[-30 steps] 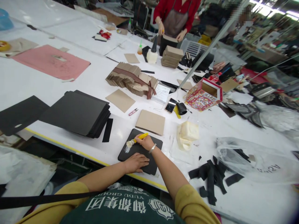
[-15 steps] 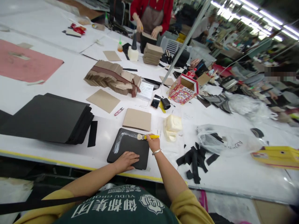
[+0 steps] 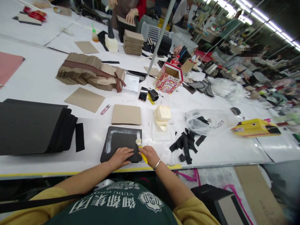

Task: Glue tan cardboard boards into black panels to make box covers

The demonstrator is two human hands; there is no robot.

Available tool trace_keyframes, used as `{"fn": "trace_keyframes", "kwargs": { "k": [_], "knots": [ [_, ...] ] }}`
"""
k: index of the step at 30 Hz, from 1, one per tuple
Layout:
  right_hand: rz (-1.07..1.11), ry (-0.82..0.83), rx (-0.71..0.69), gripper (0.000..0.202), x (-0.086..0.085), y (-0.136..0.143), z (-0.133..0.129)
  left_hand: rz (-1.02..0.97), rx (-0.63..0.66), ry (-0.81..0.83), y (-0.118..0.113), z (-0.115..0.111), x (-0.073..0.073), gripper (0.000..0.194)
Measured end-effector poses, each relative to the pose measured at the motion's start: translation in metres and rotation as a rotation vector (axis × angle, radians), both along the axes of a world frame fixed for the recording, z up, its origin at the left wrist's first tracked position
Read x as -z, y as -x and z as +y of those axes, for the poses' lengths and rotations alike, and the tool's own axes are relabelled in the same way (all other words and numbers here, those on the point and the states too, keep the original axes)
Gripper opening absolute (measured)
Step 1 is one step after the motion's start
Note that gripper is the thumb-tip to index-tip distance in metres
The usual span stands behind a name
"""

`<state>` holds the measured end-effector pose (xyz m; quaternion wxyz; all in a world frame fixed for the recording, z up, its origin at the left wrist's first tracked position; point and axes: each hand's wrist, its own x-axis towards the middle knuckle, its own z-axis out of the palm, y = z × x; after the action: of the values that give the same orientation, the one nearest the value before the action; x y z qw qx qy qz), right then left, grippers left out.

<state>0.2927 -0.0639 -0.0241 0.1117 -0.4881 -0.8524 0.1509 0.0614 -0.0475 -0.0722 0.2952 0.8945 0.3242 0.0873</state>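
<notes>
- Head view: right hand point(image 3: 150, 155) in lower center of frame, fingers pinched around yellow handle of brush point(image 3: 143, 156), silver bracelet point(image 3: 157, 164) on wrist
- Brush tilted, bristles up and touching the black panel point(image 3: 119, 140) close to its right edge
- Panel lay flat on white table point(image 3: 100, 165), lower center of frame; white streaks point(image 3: 122, 132) ran up its left side, along top edge and onto upper right corner area
- Left hand point(image 3: 121, 157) palm down on lower part of panel, fingers extended to the right, lying near one another, gripping nothing
- Tan board point(image 3: 126, 114) just above panel; cream container point(image 3: 162, 116) to the right of board
- Left of frame: stack of black sheets point(image 3: 30, 125), black strip point(image 3: 80, 137) just beside it
- Pink-handled snips point(image 3: 105, 109) left of tan board, tan sheet point(image 3: 84, 99) further left
- Upper left: strapped bundle of tan pieces point(image 3: 89, 72), written paper point(image 3: 131, 82) at its right end
- Center: phone point(image 3: 143, 93); red patterned box point(image 3: 169, 78) up and right of it
- Right: black scraps point(image 3: 186, 145), clear plastic bag point(image 3: 211, 122) partly over dark pieces, yellow box point(image 3: 255, 127)
- Top center: another person's hand point(image 3: 132, 15) on tan-topped pile, exact finger contact too small to tell
</notes>
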Motion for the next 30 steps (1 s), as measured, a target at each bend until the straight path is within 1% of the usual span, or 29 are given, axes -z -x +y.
{"fn": "trace_keyframes", "kwargs": {
  "k": [2,4,6,8,9,10,12,13,14,15,16,17,19,21,23,25,27,30],
  "knots": [
    [-0.006,0.019,-0.020,0.024,-0.002,-0.001,-0.030,0.002,0.004,0.002,0.000,0.001,0.001,0.043],
    [0.015,0.060,-0.020,0.023,-0.009,-0.002,-0.053,-0.005,0.010,0.010,0.001,0.000,0.001,0.043],
    [0.074,0.126,-0.011,0.023,-0.021,-0.003,-0.064,-0.014,0.013,0.023,0.001,-0.001,-0.002,0.044],
    [0.179,0.194,0.041,0.022,-0.037,-0.005,-0.061,-0.014,-0.003,0.046,0.001,-0.002,-0.009,0.045],
    [0.244,0.205,0.107,0.021,-0.046,-0.007,-0.055,-0.015,-0.018,0.064,0.000,0.000,-0.014,0.046],
    [0.313,0.191,0.208,0.020,-0.054,-0.009,-0.044,-0.024,-0.032,0.083,0.000,0.003,-0.019,0.047],
    [0.454,0.111,0.486,0.021,-0.071,-0.015,-0.014,-0.069,-0.066,0.104,-0.003,0.016,-0.032,0.048],
    [0.524,0.071,0.630,0.023,-0.077,-0.018,0.005,-0.099,-0.088,0.099,-0.006,0.026,-0.039,0.049],
    [0.594,0.047,0.745,0.026,-0.082,-0.019,0.027,-0.124,-0.113,0.082,-0.010,0.039,-0.046,0.048],
    [0.662,0.042,0.823,0.028,-0.086,-0.019,0.051,-0.133,-0.144,0.055,-0.015,0.054,-0.051,0.048],
    [0.722,0.053,0.860,0.031,-0.087,-0.017,0.077,-0.121,-0.174,0.024,-0.020,0.070,-0.056,0.048],
    [0.776,0.072,0.860,0.033,-0.087,-0.012,0.103,-0.091,-0.202,-0.004,-0.026,0.087,-0.059,0.048],
    [0.850,0.128,0.784,0.037,-0.081,0.004,0.154,0.003,-0.248,-0.044,-0.038,0.120,-0.061,0.052],
    [0.872,0.219,0.671,0.039,-0.069,0.029,0.199,0.097,-0.285,-0.051,-0.050,0.148,-0.058,0.057],
    [0.841,0.343,0.560,0.037,-0.054,0.057,0.233,0.160,-0.304,-0.023,-0.058,0.166,-0.051,0.060],
    [0.770,0.469,0.460,0.032,-0.038,0.083,0.256,0.195,-0.320,0.021,-0.063,0.177,-0.043,0.061],
    [0.676,0.583,0.348,0.025,-0.023,0.102,0.270,0.215,-0.343,0.061,-0.065,0.181,-0.036,0.062],
    [0.523,0.674,0.199,0.014,0.000,0.116,0.283,0.229,-0.360,0.093,-0.066,0.182,-0.027,0.063]
  ]
}}
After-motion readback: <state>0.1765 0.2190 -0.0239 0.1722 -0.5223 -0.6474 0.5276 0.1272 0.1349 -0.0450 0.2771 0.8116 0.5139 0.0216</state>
